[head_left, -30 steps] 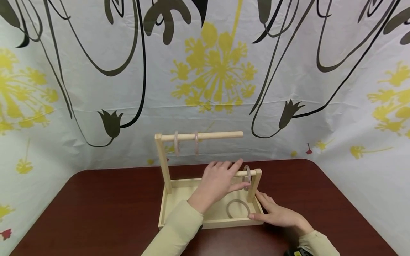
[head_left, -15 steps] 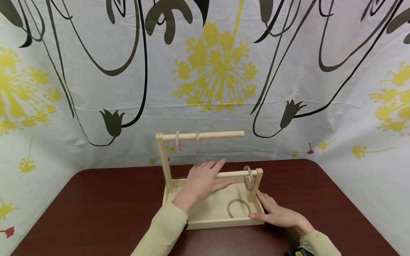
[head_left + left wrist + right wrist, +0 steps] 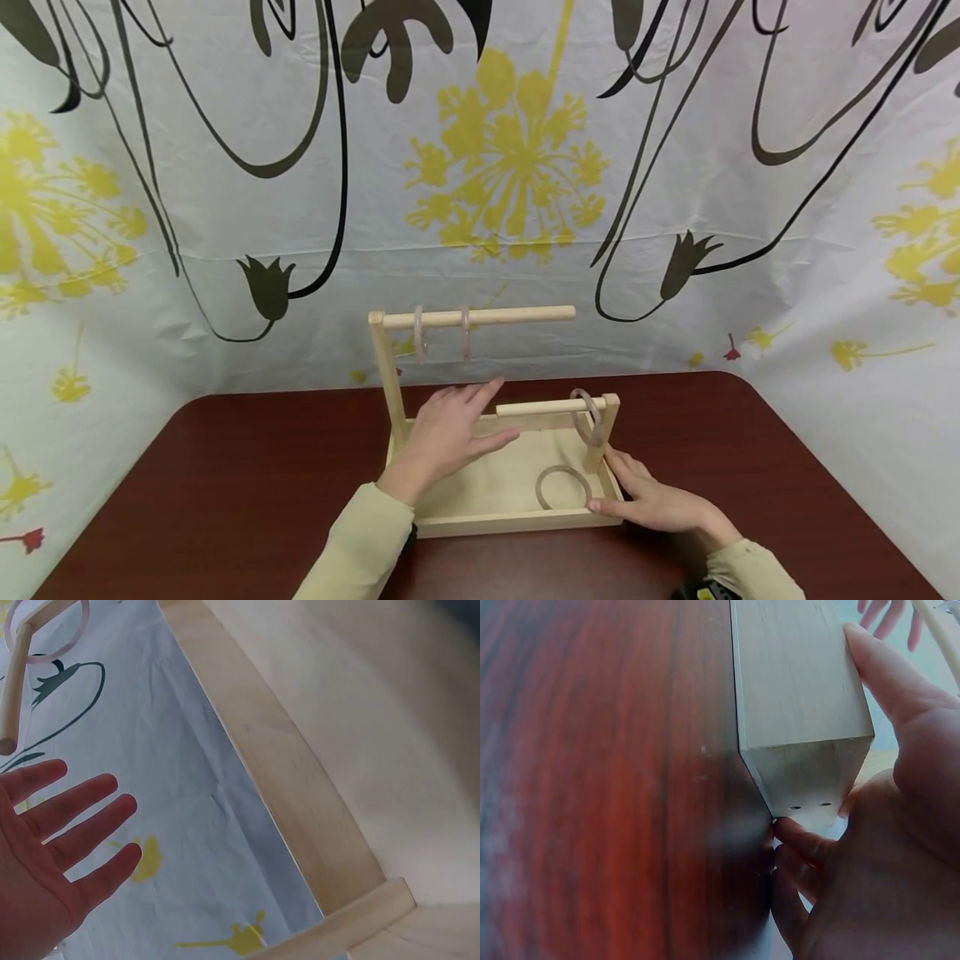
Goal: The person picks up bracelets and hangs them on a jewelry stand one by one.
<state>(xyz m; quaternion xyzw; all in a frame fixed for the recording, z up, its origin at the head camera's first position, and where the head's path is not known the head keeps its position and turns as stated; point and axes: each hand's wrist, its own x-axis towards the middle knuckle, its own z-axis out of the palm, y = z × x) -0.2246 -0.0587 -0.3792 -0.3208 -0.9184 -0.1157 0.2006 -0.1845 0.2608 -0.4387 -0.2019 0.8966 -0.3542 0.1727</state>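
Observation:
A pale wooden bracelet stand [image 3: 517,522] with a tray base and two bars is on the table. My left hand [image 3: 444,435] hovers over the tray, left of the lower bar's [image 3: 536,408] free end, with fingers spread and nothing held. The left wrist view shows the same hand [image 3: 45,859] apart from the wood. My right hand [image 3: 907,787] grips the tray's front right corner, thumb on the front wall and fingers along the side. A translucent bracelet [image 3: 597,429] hangs near the lower bar's post. Another bracelet [image 3: 539,490] lies in the tray near my right thumb.
Two bracelets, a left one [image 3: 419,337] and a right one [image 3: 466,337], hang on the upper bar [image 3: 525,315]. The dark red table [image 3: 247,483] extends around the stand. A patterned cloth [image 3: 480,208] hangs behind and at both sides.
My left hand has moved left, away from the bracelet on the lower bar, uncovering the bar's free end. The right hand stays on the tray corner.

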